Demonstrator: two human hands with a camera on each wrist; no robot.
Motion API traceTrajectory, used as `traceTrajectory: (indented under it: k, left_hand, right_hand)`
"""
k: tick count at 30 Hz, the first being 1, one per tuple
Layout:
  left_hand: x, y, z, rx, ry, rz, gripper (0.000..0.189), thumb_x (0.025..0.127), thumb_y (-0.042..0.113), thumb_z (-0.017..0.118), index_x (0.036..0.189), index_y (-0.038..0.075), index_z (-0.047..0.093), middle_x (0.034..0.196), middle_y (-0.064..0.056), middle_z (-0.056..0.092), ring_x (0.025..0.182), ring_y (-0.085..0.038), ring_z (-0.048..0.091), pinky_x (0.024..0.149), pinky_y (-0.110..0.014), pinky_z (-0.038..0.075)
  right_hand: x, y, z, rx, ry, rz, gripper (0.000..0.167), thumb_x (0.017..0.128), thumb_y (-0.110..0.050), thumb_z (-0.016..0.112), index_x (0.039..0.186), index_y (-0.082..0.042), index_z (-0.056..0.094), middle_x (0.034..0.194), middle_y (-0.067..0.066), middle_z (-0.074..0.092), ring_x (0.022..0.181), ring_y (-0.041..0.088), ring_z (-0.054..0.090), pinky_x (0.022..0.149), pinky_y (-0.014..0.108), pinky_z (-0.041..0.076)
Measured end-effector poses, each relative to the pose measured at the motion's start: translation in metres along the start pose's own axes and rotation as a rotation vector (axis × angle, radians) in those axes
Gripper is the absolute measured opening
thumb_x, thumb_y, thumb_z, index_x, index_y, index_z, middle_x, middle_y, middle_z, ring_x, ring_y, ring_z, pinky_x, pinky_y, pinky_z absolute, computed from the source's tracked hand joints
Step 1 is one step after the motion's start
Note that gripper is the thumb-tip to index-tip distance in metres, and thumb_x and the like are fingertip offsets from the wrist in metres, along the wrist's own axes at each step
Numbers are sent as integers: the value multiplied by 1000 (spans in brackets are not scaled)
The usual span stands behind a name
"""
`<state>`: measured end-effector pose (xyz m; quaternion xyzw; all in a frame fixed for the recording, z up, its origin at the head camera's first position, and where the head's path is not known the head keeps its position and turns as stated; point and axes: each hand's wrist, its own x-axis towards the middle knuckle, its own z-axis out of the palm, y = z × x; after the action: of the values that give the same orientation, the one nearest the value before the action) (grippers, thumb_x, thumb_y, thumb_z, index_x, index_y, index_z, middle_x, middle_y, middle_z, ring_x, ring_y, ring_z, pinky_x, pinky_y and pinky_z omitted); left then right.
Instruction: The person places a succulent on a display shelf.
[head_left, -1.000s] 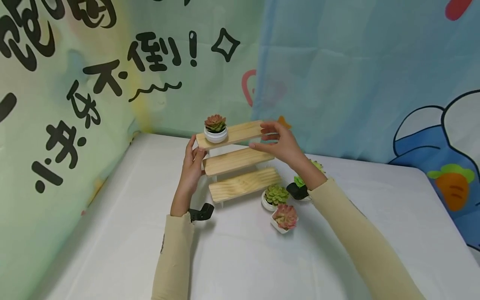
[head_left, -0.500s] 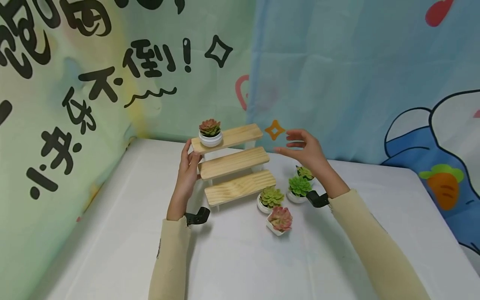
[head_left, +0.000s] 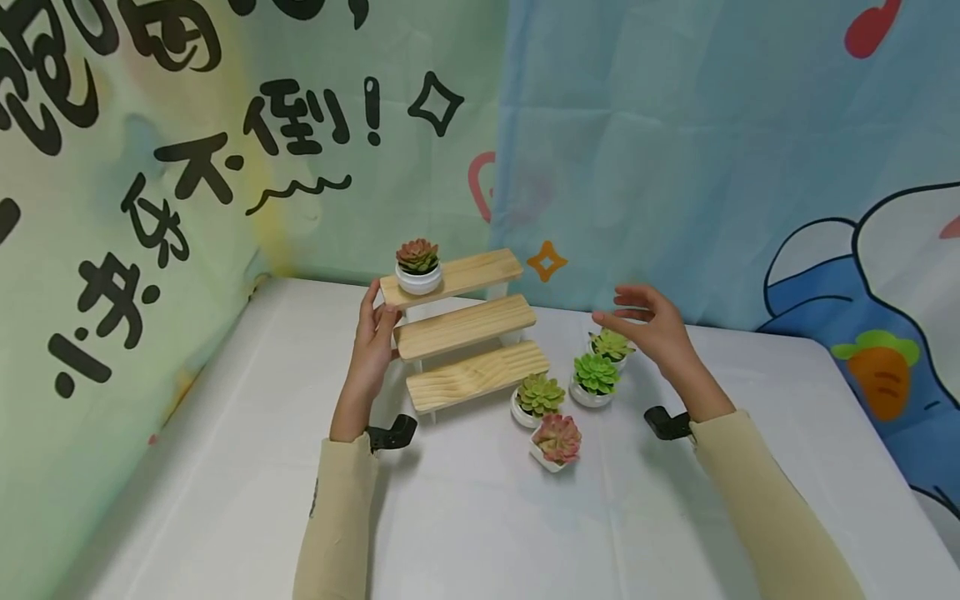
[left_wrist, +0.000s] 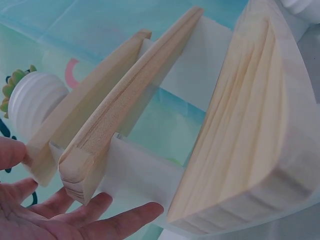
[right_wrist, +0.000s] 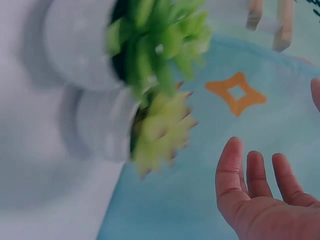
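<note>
A three-tier wooden display stand [head_left: 465, 326] with white supports stands at the back of the table. At its left end, my left hand [head_left: 367, 340] holds the top tier's edge between thumb and fingers. A reddish-green succulent in a round white pot [head_left: 418, 279] sits on the left of that top tier. In the left wrist view my fingers [left_wrist: 132, 220] spread along the ends of the boards [left_wrist: 120, 117]. My right hand [head_left: 651, 327] hovers with loosely bent fingers beside a yellow-green succulent [head_left: 611, 343], holding nothing. A bright green succulent [head_left: 596, 373] stands just in front of that plant.
Right of the stand's lowest tier, an olive-green succulent [head_left: 540, 394] and a pink succulent in a square white pot [head_left: 557, 440] stand close together on the white-covered table [head_left: 480, 517]. Printed cloth [head_left: 645, 150] hangs behind and to the left.
My right hand has left the right end of the top tier and moved right and downward to the green succulents. My left hand stays at the stand, and the view has shifted slightly.
</note>
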<state>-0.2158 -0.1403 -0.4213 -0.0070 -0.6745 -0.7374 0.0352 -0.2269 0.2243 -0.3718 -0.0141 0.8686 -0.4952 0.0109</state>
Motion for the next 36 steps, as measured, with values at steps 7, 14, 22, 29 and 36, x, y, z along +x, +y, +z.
traceTrajectory:
  k: [7, 14, 22, 29, 36]
  left_hand:
    - [1, 0, 0, -6, -7, 5, 57, 109, 26, 33, 158, 19, 6, 150, -20, 33, 140, -37, 34, 92, -66, 44]
    - [1, 0, 0, -1, 2, -4, 57, 109, 25, 32, 158, 18, 5, 147, -20, 35, 140, -36, 34, 92, -66, 45]
    - [0, 2, 0, 2, 11, -13, 57, 109, 26, 33, 158, 19, 6, 148, -20, 34, 142, -35, 32, 94, -66, 43]
    - [1, -1, -1, 0, 13, -18, 56, 109, 29, 32, 158, 21, 7, 150, -20, 33, 142, -35, 31, 94, -67, 43]
    - [0, 0, 0, 8, 10, -17, 57, 108, 29, 33, 158, 22, 7, 150, -19, 34, 142, -35, 32, 94, -67, 43]
  right_hand:
    - [-8, 18, -7, -15, 38, 56, 75, 91, -37, 70, 148, -2, 36, 144, 23, 42, 131, 41, 41, 104, 54, 39]
    - [13, 83, -13, -24, 90, 116, 75, 84, -46, 75, 145, -14, 44, 141, 13, 48, 125, 31, 47, 96, 42, 48]
    - [27, 135, -13, -66, 110, 112, 86, 77, -60, 74, 144, -17, 44, 137, 10, 50, 119, 28, 51, 94, 40, 51]
    - [-13, 70, -9, -15, 30, 182, 80, 88, -39, 73, 147, -1, 35, 144, 24, 42, 127, 39, 44, 98, 46, 47]
    - [-21, 67, -8, -26, 3, 203, 77, 91, -33, 71, 148, 1, 33, 144, 26, 40, 125, 37, 45, 84, 26, 51]
